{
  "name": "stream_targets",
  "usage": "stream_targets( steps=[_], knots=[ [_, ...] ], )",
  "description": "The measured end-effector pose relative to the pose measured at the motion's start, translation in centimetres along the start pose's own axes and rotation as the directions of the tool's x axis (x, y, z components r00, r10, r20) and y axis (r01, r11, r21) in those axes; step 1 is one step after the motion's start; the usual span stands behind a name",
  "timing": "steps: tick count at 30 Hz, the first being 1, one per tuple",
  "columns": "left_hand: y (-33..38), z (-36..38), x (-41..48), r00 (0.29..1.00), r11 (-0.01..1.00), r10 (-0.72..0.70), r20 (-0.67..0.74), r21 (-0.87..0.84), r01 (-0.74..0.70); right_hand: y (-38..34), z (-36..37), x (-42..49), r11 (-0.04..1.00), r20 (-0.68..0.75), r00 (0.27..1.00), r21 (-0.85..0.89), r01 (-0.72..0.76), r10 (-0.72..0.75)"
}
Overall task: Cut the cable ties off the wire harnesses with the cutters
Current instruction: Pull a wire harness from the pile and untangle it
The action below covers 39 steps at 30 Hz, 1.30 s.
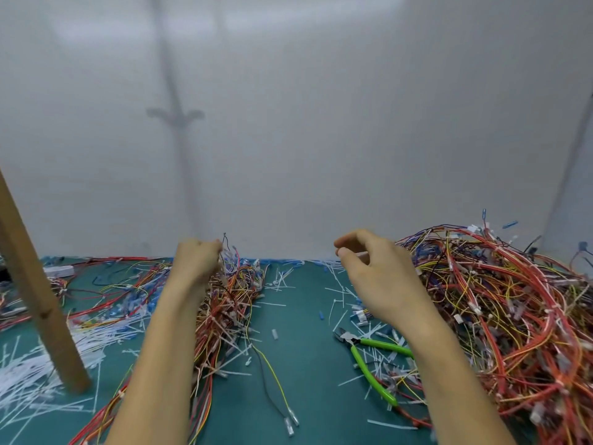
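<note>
1. Our left hand [197, 261] grips the top of a wire harness [224, 316] on the green mat [301, 364].
2. Our right hand [375, 271] hovers half-curled, perhaps pinching a white cable tie [362, 253].
3. The green-handled cutters [354, 343] lie on the mat under that forearm.

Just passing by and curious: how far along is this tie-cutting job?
Done: many cut ties litter the mat. In hand: the left hand grips a harness, while the cutters lie on the mat below the right hand. Left: the big pile on the right shows ties on its wires.
</note>
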State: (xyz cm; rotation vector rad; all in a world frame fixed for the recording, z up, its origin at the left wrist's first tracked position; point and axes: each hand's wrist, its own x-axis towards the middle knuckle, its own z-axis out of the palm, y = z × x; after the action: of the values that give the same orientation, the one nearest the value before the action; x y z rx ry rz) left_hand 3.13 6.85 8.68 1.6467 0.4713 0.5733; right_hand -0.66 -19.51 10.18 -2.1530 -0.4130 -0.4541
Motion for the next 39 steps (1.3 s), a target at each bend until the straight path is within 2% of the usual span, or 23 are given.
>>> stream_targets(
  steps=[3,5,9,13,16,19,22,25,29,30,32,33,34,35,36,37,39],
  knots=[
    [2.4,-0.2,-1.3,0.999,0.952,0.005,0.052,-0.305,0.011,-0.2,0.7,0.0,1.000,0.021,1.000,0.008,-0.002,0.002],
    [3.8,-0.4,-2.3,0.991,0.938,0.086,0.101,-0.343,-0.046,-0.4,0.9,0.0,0.999,0.022,1.000,0.045,-0.007,0.006],
    [5.4,0.6,-5.2,0.932,0.928,0.291,0.217,-0.302,-0.220,-1.0,1.5,0.0,0.964,0.001,0.999,0.262,-0.049,0.050],
    [4.9,3.4,-8.7,0.814,0.903,0.429,0.392,-0.182,-0.388,-1.4,2.5,0.2,0.831,0.055,0.985,0.529,-0.170,0.166],
    [3.2,5.8,-10.4,0.707,0.854,0.447,0.547,-0.028,-0.519,-0.6,3.1,0.3,0.753,0.093,0.959,0.601,-0.268,0.267],
    [1.4,7.4,-10.9,0.579,0.767,0.459,0.674,0.027,-0.641,0.9,3.1,0.5,0.726,0.098,0.929,0.597,-0.342,0.357],
    [1.0,7.6,-10.3,0.514,0.786,0.330,0.792,0.070,-0.614,2.0,2.6,0.5,0.708,0.136,0.901,0.574,-0.410,0.412],
    [1.5,7.2,-9.4,0.543,0.862,0.217,0.811,0.101,-0.496,2.3,2.6,0.6,0.718,0.168,0.899,0.551,-0.426,0.404],
    [2.1,5.7,-8.5,0.607,0.976,0.141,0.782,-0.006,-0.218,2.4,2.4,0.8,0.815,0.077,0.924,0.448,-0.367,0.374],
    [2.2,5.2,-8.0,0.668,0.984,0.153,0.728,-0.047,-0.174,2.4,2.1,0.8,0.821,0.063,0.924,0.439,-0.364,0.377],
    [2.0,4.5,-6.6,0.844,0.985,0.170,0.509,-0.072,-0.155,2.5,1.6,0.6,0.830,0.030,0.921,0.423,-0.364,0.388],
    [1.6,4.3,-5.7,0.914,0.982,0.179,0.364,-0.013,-0.187,2.5,1.4,0.6,0.843,0.006,0.922,0.403,-0.357,0.387],
    [1.3,4.2,-4.8,0.949,0.961,0.209,0.236,0.131,-0.244,2.5,1.2,0.6,0.859,-0.019,0.924,0.378,-0.346,0.381],
    [0.9,4.0,-4.2,0.953,0.895,0.247,0.173,0.335,-0.293,2.5,1.1,0.6,0.871,-0.038,0.927,0.358,-0.336,0.374],
    [0.5,4.0,-3.9,0.947,0.799,0.262,0.184,0.508,-0.320,2.4,0.9,0.6,0.881,-0.051,0.930,0.344,-0.326,0.364],
    [0.2,4.1,-3.8,0.939,0.715,0.244,0.243,0.609,-0.344,2.3,0.8,0.5,0.887,-0.062,0.933,0.339,-0.314,0.354],
    [-0.6,4.4,-3.9,0.920,0.642,0.167,0.355,0.669,-0.374,2.1,0.6,0.6,0.897,-0.074,0.941,0.334,-0.289,0.331]
  ],
)
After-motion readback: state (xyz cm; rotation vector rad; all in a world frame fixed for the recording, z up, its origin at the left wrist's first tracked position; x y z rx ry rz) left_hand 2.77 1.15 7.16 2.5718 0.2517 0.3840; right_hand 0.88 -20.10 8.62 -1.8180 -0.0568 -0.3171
